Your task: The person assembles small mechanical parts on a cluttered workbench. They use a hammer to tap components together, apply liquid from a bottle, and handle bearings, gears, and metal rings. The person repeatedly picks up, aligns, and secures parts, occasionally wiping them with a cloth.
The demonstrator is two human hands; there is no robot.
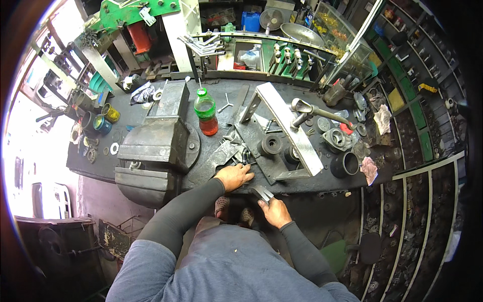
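Note:
My left hand (pixel 235 176) lies at the bench's front edge, its fingers stretched out beside a heap of small metal tools and a grey rag-like piece (pixel 225 152). Nothing shows in its grip. Lower and to the right, my right hand (pixel 275 212) is closed around a grey metal tool (pixel 261 193) with two flat prongs; its exact kind is unclear. It is held just off the bench's front edge. Right of the left hand stands a metal press frame (pixel 287 128) with a lever handle (pixel 327 114). A thick round metal bushing (pixel 271 144) sits inside the frame.
A large bench vise (pixel 151 151) fills the bench's left side. Behind the left hand stands a bottle (pixel 205 111) of red liquid with a green upper part. A dark metal cylinder (pixel 345 164) and pink crumpled paper (pixel 369 170) lie at right. Parts shelves (pixel 402 226) line the right.

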